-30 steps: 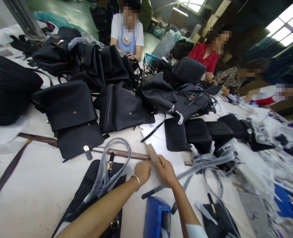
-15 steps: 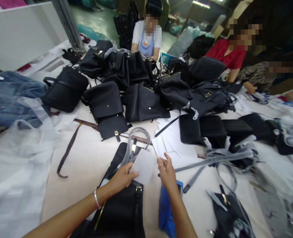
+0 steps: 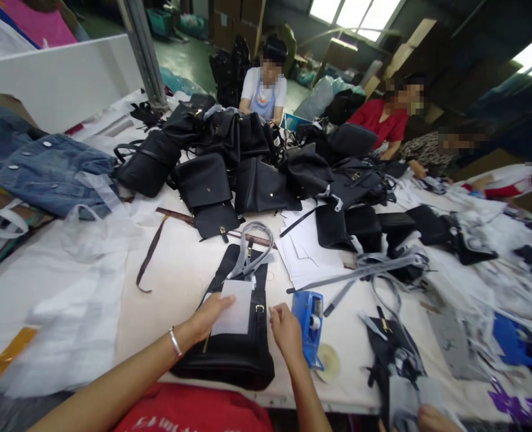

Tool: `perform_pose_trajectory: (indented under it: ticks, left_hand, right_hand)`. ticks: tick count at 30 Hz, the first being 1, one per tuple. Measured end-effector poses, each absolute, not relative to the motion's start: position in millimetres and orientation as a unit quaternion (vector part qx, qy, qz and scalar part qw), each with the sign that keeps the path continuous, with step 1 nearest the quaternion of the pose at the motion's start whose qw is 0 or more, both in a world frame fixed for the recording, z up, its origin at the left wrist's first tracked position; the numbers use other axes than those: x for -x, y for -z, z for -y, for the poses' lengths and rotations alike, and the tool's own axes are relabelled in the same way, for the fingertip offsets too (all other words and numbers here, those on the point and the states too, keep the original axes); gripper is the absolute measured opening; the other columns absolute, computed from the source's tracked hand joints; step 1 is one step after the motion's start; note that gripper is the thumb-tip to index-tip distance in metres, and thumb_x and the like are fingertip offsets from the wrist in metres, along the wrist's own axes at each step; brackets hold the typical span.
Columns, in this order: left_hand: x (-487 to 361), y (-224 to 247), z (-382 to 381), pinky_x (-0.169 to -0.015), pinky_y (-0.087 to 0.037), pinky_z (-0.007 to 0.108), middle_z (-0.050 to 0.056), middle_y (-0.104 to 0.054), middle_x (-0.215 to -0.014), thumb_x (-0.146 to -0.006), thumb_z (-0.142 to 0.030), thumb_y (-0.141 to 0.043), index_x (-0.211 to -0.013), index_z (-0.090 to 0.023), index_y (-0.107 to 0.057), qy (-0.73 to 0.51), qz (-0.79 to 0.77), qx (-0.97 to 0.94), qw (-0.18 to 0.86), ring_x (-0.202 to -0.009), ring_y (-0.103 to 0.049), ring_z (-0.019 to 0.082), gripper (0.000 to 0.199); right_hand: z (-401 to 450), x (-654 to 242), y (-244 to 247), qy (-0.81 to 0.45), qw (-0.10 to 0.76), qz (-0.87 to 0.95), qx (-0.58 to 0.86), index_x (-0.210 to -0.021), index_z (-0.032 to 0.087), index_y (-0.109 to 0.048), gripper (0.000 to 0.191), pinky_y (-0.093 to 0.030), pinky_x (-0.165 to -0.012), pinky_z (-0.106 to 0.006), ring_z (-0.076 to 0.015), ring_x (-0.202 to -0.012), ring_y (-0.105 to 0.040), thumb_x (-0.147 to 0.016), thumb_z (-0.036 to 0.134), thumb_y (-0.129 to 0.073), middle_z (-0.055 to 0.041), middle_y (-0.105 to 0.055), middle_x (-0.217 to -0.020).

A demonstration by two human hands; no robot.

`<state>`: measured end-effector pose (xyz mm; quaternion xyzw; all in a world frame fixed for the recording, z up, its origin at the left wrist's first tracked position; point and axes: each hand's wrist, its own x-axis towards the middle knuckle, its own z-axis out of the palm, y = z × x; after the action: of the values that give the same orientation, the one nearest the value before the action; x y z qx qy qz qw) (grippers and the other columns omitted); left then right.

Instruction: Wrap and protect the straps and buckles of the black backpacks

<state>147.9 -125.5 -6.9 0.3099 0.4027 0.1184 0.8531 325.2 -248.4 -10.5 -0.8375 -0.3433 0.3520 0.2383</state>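
Observation:
My left hand point(image 3: 209, 317) has its thumb on a small white translucent sheet point(image 3: 235, 309) and grips it over the black bag point(image 3: 243, 354). The bag lies flat in front of me, with a gold buckle and its wrapped grey handle point(image 3: 248, 240) toward the far end. Just right of the bag, my right hand point(image 3: 287, 330) is closed, thumb and forefinger pressed together. Whatever they pinch, if anything, is too small to make out. Beside that hand stands a blue tape dispenser point(image 3: 308, 327).
A row of black bags point(image 3: 266, 186) spans the far side of the table. White papers point(image 3: 308, 252) lie ahead, wrapped straps point(image 3: 365, 270) to the right. At the lower right another person's hand point(image 3: 432, 418) is by a black bag. Several people sit across the table.
The view has tilted up and shifted. My left hand has brought the white sheet down over the bag, and my right hand's fingers have closed from a more spread pose.

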Motion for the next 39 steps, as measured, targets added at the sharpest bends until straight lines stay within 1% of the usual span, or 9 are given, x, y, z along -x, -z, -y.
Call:
perform_pose_trajectory:
  ticks: [3,5,9,14,19,22,26,31,39]
  left_hand:
    - [-133.6,10.7,130.1,-0.067,-0.053,0.033,0.007,-0.070,-0.075,-0.074,-0.032,-0.066,-0.092,-0.010,-0.064,-0.126,-0.456,-0.320,0.821,-0.067,-0.066,0.021,0.029]
    - [-128.8,12.0,133.9,-0.065,-0.053,0.034,0.007,-0.070,-0.074,-0.072,-0.030,-0.066,-0.092,-0.010,-0.063,-0.125,-0.468,-0.317,0.816,-0.065,-0.066,0.021,0.028]
    - [-130.4,13.2,142.9,-0.065,-0.053,0.033,0.006,-0.070,-0.074,-0.069,-0.025,-0.065,-0.093,-0.012,-0.061,-0.128,-0.460,-0.316,0.820,-0.065,-0.065,0.020,0.027]
    - [-152.9,12.1,159.0,-0.062,-0.051,0.032,0.005,-0.068,-0.070,-0.063,-0.015,-0.059,-0.091,-0.012,-0.062,-0.126,-0.420,-0.324,0.838,-0.061,-0.063,0.019,0.028]
    - [-191.2,5.4,182.9,-0.066,-0.049,0.030,0.006,-0.068,-0.076,-0.058,-0.010,-0.056,-0.089,-0.011,-0.064,-0.122,-0.352,-0.322,0.871,-0.065,-0.063,0.018,0.032]
    - [-207.1,0.4,192.7,-0.066,-0.048,0.028,0.003,-0.065,-0.073,-0.053,-0.006,-0.054,-0.088,-0.011,-0.064,-0.127,-0.328,-0.323,0.879,-0.065,-0.062,0.016,0.036]
    - [-215.3,-7.6,195.3,-0.061,-0.046,0.027,-0.001,-0.060,-0.067,-0.053,-0.006,-0.052,-0.091,-0.014,-0.064,-0.122,-0.319,-0.341,0.876,-0.060,-0.058,0.015,0.040]
    - [-217.6,-15.5,192.7,-0.057,-0.041,0.022,-0.001,-0.062,-0.068,-0.054,-0.005,-0.049,-0.089,-0.014,-0.065,-0.112,-0.329,-0.421,0.838,-0.060,-0.054,0.013,0.040]
    - [-219.1,-18.3,182.7,-0.059,-0.044,0.024,0.000,-0.064,-0.068,-0.056,-0.005,-0.052,-0.085,-0.013,-0.065,-0.077,-0.302,-0.386,0.868,-0.060,-0.058,0.014,0.032]
  right_hand:
    - [267.7,-316.2,18.5,-0.310,0.079,0.398,0.860,-0.075,0.021,-0.057,0.029,-0.043,-0.066,-0.034,-0.0274,-0.078,-0.065,-0.082,0.049,-0.053,-0.0099,-0.068,-0.076]
    - [272.5,-305.6,26.7,-0.311,0.053,0.396,0.863,-0.083,0.021,-0.057,0.024,-0.044,-0.068,-0.035,-0.0288,-0.083,-0.065,-0.077,0.044,-0.060,-0.0105,-0.068,-0.083]
    - [271.9,-295.4,42.5,-0.355,0.246,0.323,0.842,-0.102,0.019,-0.053,0.033,-0.045,-0.069,-0.032,-0.0235,-0.075,-0.064,-0.072,0.030,-0.062,-0.0017,-0.064,-0.071]
    - [277.5,-305.6,35.8,-0.426,0.493,0.252,0.716,-0.107,0.018,-0.051,0.042,-0.045,-0.062,-0.028,-0.0178,-0.064,-0.059,-0.076,0.044,-0.060,0.0038,-0.057,-0.064]
    - [287.7,-314.4,7.2,-0.392,0.458,0.334,0.725,-0.092,0.021,-0.058,0.032,-0.044,-0.059,-0.029,-0.0181,-0.062,-0.057,-0.085,0.051,-0.049,0.0007,-0.061,-0.068]
    - [289.7,-321.3,-3.4,-0.257,0.401,0.390,0.788,-0.082,0.023,-0.059,0.027,-0.046,-0.075,-0.035,-0.0225,-0.079,-0.060,-0.086,0.048,-0.048,-0.0032,-0.063,-0.079]
    - [285.6,-332.0,-4.0,-0.181,0.430,0.395,0.791,-0.105,0.023,-0.055,0.029,-0.042,-0.095,-0.039,-0.0257,-0.111,-0.053,-0.082,0.039,-0.054,-0.0089,-0.060,-0.111]
    - [274.0,-339.6,3.1,-0.325,0.506,0.328,0.728,-0.134,0.022,-0.034,0.063,-0.049,-0.087,-0.035,-0.0224,-0.103,-0.061,-0.078,0.034,-0.058,-0.0085,-0.060,-0.119]
    - [260.6,-354.7,6.0,-0.353,0.514,0.320,0.713,-0.108,0.022,-0.059,0.036,-0.050,-0.079,-0.033,-0.0227,-0.089,-0.065,-0.079,0.042,-0.057,-0.0047,-0.069,-0.100]
